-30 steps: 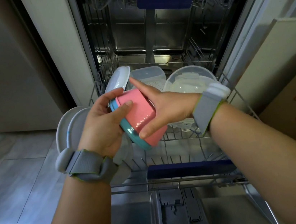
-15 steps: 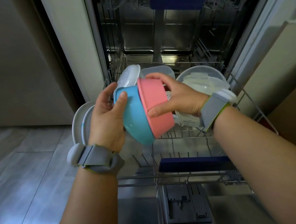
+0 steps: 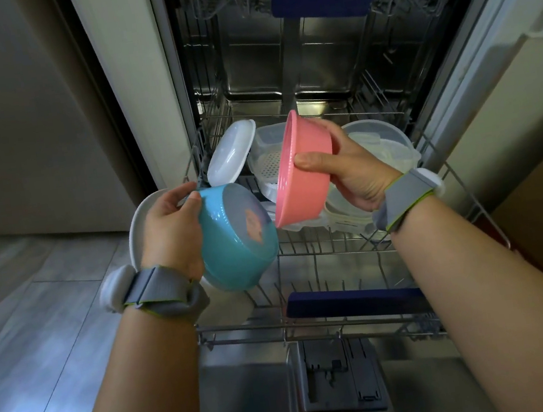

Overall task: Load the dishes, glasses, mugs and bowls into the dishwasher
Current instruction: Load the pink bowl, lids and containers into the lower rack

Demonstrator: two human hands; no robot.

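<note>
The two nested bowls are now pulled apart, so each can go into the lower rack (image 3: 468,193) separately. The left hand (image 3: 170,233) curls around the blue bowl (image 3: 237,241) over the rack's left edge. The right hand (image 3: 349,175) grips the pink bowl (image 3: 300,174) by its rim, above the rack's back half.

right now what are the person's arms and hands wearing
Both forearms are bare, with no sleeves and no gloves. The left hand has a grey fabric wrist strap with lime-green edging and a rounded white pod on its outer side. The right hand has a matching grey strap, also edged in green with a white pod.
</note>
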